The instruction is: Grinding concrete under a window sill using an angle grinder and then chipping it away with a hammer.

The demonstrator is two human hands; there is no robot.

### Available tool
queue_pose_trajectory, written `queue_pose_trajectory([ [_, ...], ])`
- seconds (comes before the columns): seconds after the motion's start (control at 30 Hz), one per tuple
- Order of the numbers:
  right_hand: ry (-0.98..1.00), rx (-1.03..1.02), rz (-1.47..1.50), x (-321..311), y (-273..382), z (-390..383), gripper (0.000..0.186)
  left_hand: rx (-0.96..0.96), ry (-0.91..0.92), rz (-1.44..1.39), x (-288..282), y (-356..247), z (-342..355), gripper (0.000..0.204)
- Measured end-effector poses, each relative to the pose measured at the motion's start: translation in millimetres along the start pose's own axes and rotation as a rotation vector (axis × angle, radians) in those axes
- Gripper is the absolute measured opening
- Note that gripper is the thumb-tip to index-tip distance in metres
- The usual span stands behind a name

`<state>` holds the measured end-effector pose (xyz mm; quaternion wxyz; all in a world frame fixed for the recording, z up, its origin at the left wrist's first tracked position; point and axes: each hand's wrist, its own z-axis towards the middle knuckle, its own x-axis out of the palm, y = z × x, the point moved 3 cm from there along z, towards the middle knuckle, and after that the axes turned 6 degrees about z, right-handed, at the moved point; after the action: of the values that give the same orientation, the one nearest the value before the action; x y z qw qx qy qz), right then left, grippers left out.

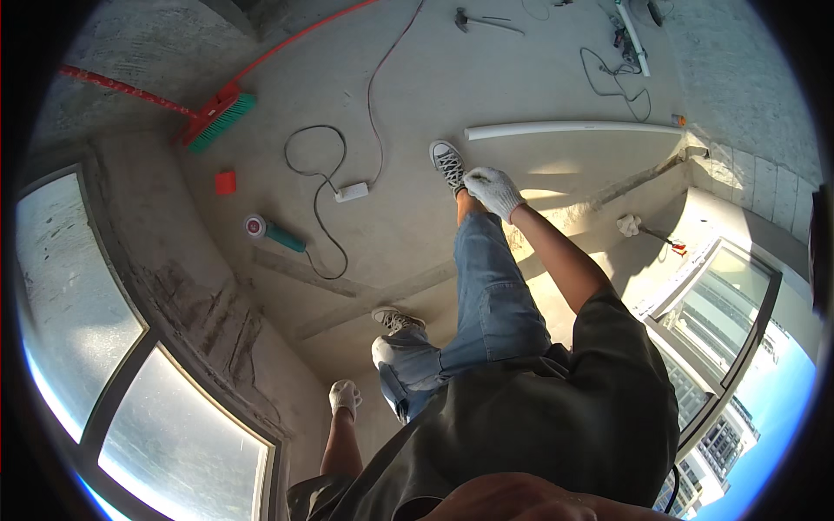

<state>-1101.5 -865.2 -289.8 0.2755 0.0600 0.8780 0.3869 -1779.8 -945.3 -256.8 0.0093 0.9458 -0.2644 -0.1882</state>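
My right hand point(493, 191), in a white knit work glove, hangs above my forward shoe point(448, 165) with its fingers curled closed; nothing shows in them. Low on the left, my left hand point(345, 395), also gloved in white, is closed beside the wall, and no held thing is visible. My legs in blue jeans point(491, 278) are in mid-stride. A green-bodied angle grinder point(282, 236) lies on the floor to the left, its dark cable running to a white power strip point(352, 192). Both hands are apart from these things.
A red broom point(213, 117) with green bristles leans at the far left, near a small red block point(225, 181). A long white pipe point(573, 128) lies ahead right; a hammer point(473, 21) lies farther off. Cables cross the floor. Windows point(182, 434) flank both sides.
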Motion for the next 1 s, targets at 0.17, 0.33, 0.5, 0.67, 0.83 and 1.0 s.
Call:
queue_pose_trajectory([
  [0.17, -0.115, 0.181, -0.346, -121, -113, 216, 0.032, -0.319, -0.111, 0.074, 72, -8, -74, 0.010],
  [0.33, -0.010, 0.335, -0.728, -172, -201, 426, 0.050, -0.393, 0.011, 0.223, 198, -80, -105, 0.022],
  [0.5, 0.006, 0.253, -0.862, -183, -221, 604, 0.064, -0.474, -0.027, 0.255, 272, -146, -101, 0.022],
  [0.67, -0.149, 0.013, -0.882, -177, -233, 745, 0.071, -0.585, -0.149, 0.244, 302, -170, -108, 0.019],
  [0.83, -0.303, -0.112, -1.148, -174, -251, 821, 0.060, -0.684, -0.167, 0.227, 335, -159, -105, 0.016],
  [1.0, -0.103, 0.052, -1.225, -149, -295, 789, 0.043, -0.492, -0.110, 0.172, 361, -122, -119, 0.019],
])
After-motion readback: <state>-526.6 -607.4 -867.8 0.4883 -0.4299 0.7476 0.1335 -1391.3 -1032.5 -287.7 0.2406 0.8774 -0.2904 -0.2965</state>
